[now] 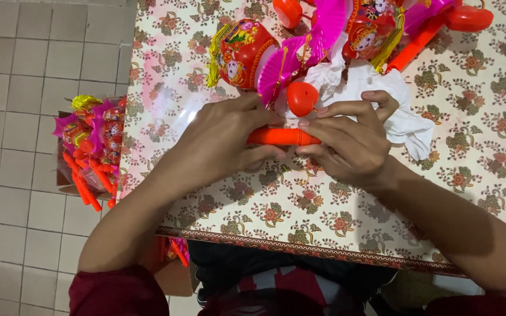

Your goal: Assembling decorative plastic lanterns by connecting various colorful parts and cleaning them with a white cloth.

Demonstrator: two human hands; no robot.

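Note:
My left hand [224, 140] and my right hand [349, 140] both grip a short orange plastic handle [282, 137] lying crosswise over the flower-patterned table [323, 210]. Just above the handle sits an orange heart-shaped piece [301, 98], next to my right forefinger. Beyond it lies a red and pink toy lantern [247, 50] with yellow tassels. A crumpled white cloth [393, 99] lies under my right hand's fingertips.
More lanterns and orange handles [382, 23] are piled at the table's far edge. At the left, a cardboard box [92, 152] on the tiled floor [19, 117] holds several finished lanterns with orange handles. The table's near edge runs above my lap.

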